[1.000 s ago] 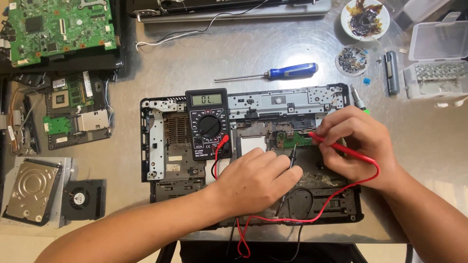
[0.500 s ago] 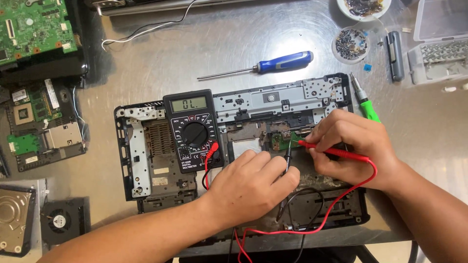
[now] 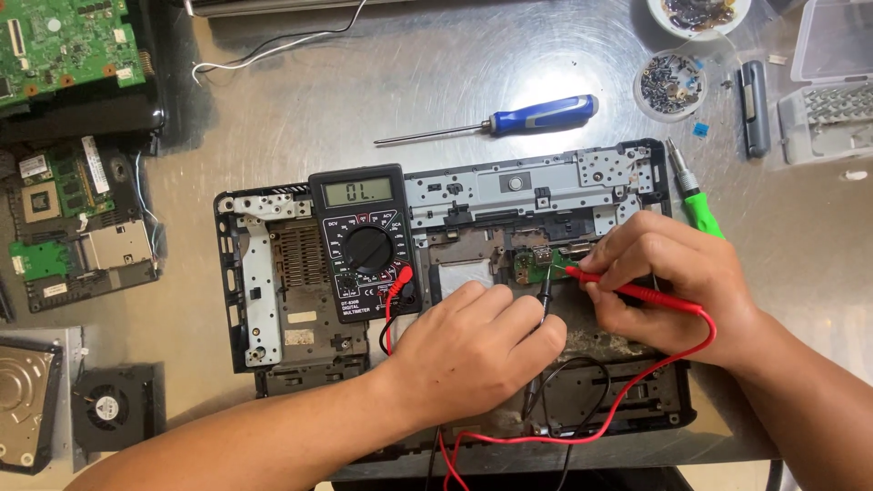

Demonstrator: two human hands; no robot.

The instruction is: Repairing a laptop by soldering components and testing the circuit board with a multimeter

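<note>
An opened black laptop base lies on the metal table. A black multimeter rests on its upper left part. My left hand grips a black probe whose tip touches a small green circuit board inside the base. My right hand pinches a red probe, its tip on the same green board. Red and black leads loop across the lower part of the base back to the meter.
A blue-handled screwdriver lies above the base, a green-handled one at its right edge. Dishes of screws, a dark pen-like tool and a clear bit case sit top right. Circuit boards, a fan and hard drive lie left.
The view has shifted so the laptop base sits more to the right and larger. Both hands stay on the probes at the green board, with only small adjustments.
</note>
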